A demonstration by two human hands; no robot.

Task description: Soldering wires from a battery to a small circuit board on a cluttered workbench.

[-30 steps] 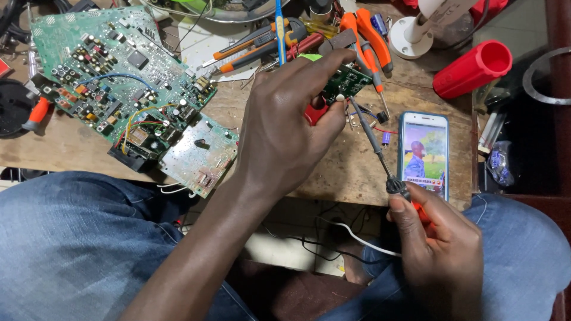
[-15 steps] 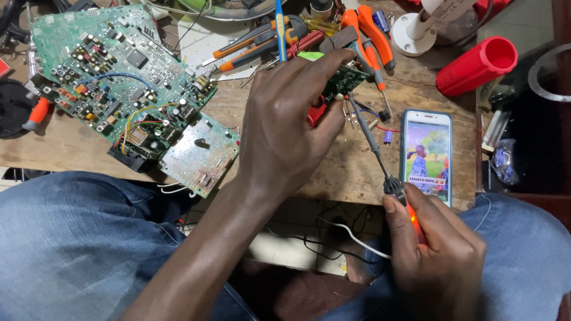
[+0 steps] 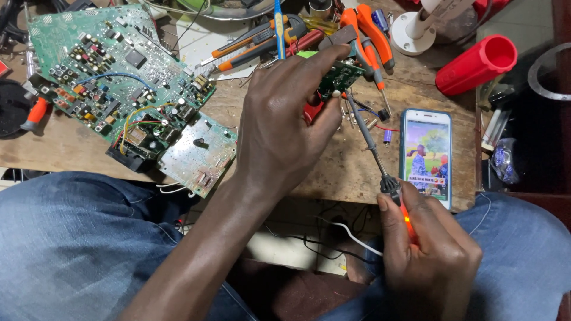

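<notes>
At the far left of the wooden surface, a large green circuit board is lying flat, crowded with components and coloured wires. A smaller pale board is lying against its lower right edge, overhanging the front of the surface. Behind these, orange-handled screwdrivers are lying across a sheet of paper.

The left hand is reaching in over the middle of the surface. Its fingers are curling together and pinching a small green circuit board, with the thumb underneath and the forefinger across the top edge. The small board is being held tilted above the surface, projecting to the right of the fingertips. A red item is showing under the palm; what it is cannot be told.

The soldering iron is running diagonally from the small board down to the right hand, with its tip meeting the board's lower edge. The right hand's fingers are closing around the iron's orange handle, which is glowing, near the front edge of the surface above the person's jeans.

Orange-handled pliers are lying behind the small board. To the right, a phone with a lit screen is lying flat, and a red cylinder is lying on its side beyond it.
</notes>
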